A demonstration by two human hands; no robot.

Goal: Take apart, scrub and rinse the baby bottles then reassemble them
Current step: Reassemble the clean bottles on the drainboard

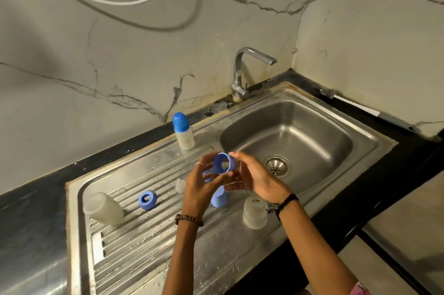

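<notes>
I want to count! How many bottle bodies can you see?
3. One capped bottle stands near the wall, one open bottle lies at the drainboard's left, one upside-down bottle stands by the right wrist. The hands may hide more.

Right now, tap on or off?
Off. No water falls from the faucet spout, and the sink basin under it shows no stream or splash.

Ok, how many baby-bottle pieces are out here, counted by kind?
Bottle bodies: 3, back, left, right
Blue rings: 2, held, on drainboard
Blue caps: 2, on back bottle, below hands
Clear teat: 1
Total: 8
</notes>
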